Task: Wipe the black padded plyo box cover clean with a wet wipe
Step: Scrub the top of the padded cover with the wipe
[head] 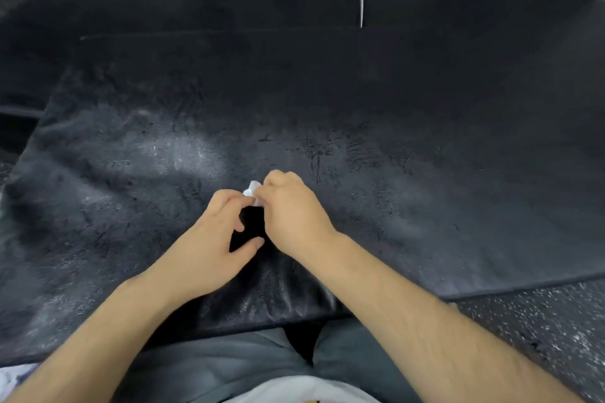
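On my feed the picture is dim and soft all over, with a pale patch of glare on the cover point(425, 157) just beyond and left of the left hand point(212, 239), black shadow pooled between it and the right hand point(291, 209), and wide-angle bowing toward the edges.

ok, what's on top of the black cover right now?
Over the cover: left hand and right hand, both pinching a white wet wipe. Pale smears mark the surface. Most of the wipe is hidden behind the fingers.
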`<state>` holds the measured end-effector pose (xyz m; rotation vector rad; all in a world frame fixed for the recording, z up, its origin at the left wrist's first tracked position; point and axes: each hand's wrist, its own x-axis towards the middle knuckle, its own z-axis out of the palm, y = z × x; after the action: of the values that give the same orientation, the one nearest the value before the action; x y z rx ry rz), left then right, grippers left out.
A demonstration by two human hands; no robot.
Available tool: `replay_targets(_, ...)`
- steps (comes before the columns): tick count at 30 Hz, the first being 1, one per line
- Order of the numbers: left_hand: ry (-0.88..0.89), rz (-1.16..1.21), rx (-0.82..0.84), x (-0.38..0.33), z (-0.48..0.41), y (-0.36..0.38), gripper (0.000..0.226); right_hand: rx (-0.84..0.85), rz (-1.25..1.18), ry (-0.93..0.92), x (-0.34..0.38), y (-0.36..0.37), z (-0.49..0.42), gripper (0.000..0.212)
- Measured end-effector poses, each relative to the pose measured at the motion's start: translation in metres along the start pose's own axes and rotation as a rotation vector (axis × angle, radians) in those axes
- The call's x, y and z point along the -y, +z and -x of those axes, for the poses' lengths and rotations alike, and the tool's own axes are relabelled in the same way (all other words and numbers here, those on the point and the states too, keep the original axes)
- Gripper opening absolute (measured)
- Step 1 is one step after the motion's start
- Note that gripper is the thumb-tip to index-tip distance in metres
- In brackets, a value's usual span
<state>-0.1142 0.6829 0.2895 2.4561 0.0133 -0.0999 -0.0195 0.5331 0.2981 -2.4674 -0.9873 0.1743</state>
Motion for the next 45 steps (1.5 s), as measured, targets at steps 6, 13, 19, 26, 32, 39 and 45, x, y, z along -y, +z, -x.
replay_targets(6,0.179,-0.199,-0.119,-0.016,-0.012,0.006,0.061,-0.059,-0.132,0.080,-0.008,-0.013,0.007,0.040)
replay_targets(13,0.219,-0.542,-0.098,-0.029,-0.019,0.024,0.056,-0.200,-0.244,0.227,-0.026,-0.043,0.022,0.043)
replay_targets(19,0.161,-0.566,-0.133,-0.031,-0.033,0.027,0.052,0.073,0.090,0.249,-0.037,-0.052,0.022,0.043)
replay_targets(26,0.145,-0.612,-0.129,-0.023,-0.048,0.014,0.046,0.154,0.238,0.244,-0.034,-0.059,0.019,0.045)
replay_targets(32,0.232,-0.609,-0.062,-0.019,-0.049,0.016,0.049,0.188,0.334,0.210,-0.026,-0.062,0.012,0.037)
replay_targets(39,0.175,-0.622,-0.017,-0.016,-0.071,-0.007,0.051,0.093,0.362,0.215,-0.052,-0.099,-0.069,0.075)
replay_targets(45,0.099,-0.574,-0.026,0.001,-0.080,-0.020,0.060,0.512,0.485,0.376,-0.075,-0.093,-0.102,0.134)
